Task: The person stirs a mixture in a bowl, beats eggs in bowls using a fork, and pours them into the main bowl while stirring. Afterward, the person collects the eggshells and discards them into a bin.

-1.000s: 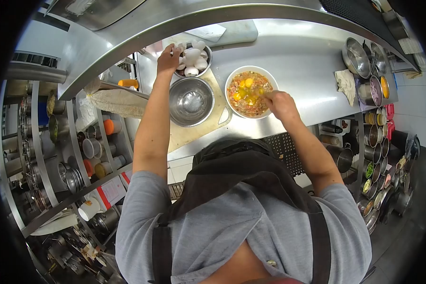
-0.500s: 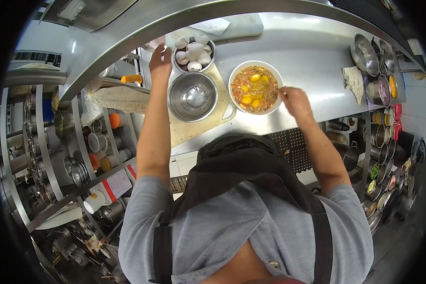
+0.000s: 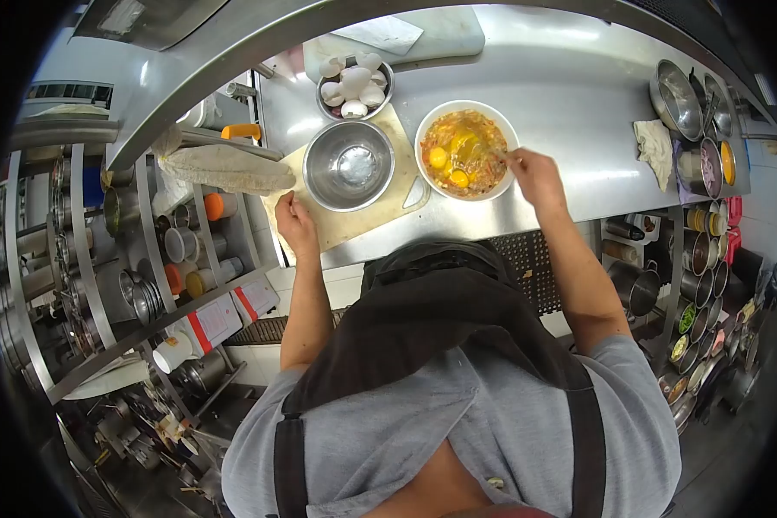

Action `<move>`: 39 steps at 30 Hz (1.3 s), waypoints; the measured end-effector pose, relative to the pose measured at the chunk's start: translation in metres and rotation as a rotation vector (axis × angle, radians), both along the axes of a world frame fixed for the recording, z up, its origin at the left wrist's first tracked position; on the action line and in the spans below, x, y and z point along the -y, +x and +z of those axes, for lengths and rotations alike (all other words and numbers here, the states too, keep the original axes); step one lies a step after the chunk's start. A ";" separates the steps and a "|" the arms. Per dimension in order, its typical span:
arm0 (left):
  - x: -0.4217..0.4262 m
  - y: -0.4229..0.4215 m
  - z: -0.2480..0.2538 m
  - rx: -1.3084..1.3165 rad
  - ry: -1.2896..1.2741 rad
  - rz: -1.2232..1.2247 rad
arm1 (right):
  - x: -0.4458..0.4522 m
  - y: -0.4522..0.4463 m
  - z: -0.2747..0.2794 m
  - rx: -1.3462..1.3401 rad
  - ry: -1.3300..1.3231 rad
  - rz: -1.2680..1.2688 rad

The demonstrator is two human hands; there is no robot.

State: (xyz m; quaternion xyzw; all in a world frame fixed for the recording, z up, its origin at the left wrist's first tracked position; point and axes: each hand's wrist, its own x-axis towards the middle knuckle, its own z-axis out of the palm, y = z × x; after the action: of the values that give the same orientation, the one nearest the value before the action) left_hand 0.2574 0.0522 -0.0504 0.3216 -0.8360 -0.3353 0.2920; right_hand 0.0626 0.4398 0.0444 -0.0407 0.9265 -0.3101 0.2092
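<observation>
A white bowl [image 3: 424,169] holds a chopped vegetable and egg mixture [image 3: 470,148], with two whole yolks near its left and lower side. At the bowl's right rim my right hand [image 3: 537,179] is closed, its fingers pinched over the edge; what they grip is hidden. My left hand [image 3: 297,228] is by the left edge of the cutting board [image 3: 380,217], its fingers loosely bent and apart, with nothing visible in them. Beside it stands a metal bowl [image 3: 350,167] with a shiny bottom. Behind that, a smaller bowl is heaped with white eggshells [image 3: 355,84].
Another cutting board [image 3: 453,34] with a white sheet [image 3: 380,34] lies at the back. A cloth [image 3: 653,154] and metal pans [image 3: 678,99] are at the right. A wrapped bundle [image 3: 224,169] and an orange handle [image 3: 241,131] are at the left. A metal shelf edge arches overhead.
My left hand has come down from beside the eggshell bowl toward my body. My right hand has stayed at the white bowl's rim. Fewer whole yolks show, and the mixture is more swirled.
</observation>
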 end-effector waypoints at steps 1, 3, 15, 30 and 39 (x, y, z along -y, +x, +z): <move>0.000 0.000 -0.007 -0.004 0.006 0.003 | 0.004 0.010 -0.004 -0.064 0.021 0.090; -0.002 -0.001 -0.016 0.102 -0.254 -0.078 | 0.008 0.017 0.000 -0.044 0.045 0.279; -0.013 -0.008 -0.023 0.233 -0.412 -0.007 | -0.003 -0.008 -0.008 -0.120 0.049 0.276; -0.016 -0.009 -0.018 0.243 -0.413 -0.009 | -0.004 -0.027 0.018 -0.075 0.260 0.393; -0.018 -0.010 -0.014 0.267 -0.393 -0.006 | -0.013 -0.024 0.007 -0.226 0.163 0.285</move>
State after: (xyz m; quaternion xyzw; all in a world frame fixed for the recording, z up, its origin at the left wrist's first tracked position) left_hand 0.2475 0.0702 -0.0647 0.2974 -0.9175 -0.1213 0.2347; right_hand 0.0382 0.4525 0.0517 -0.1891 0.9509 -0.1947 0.1485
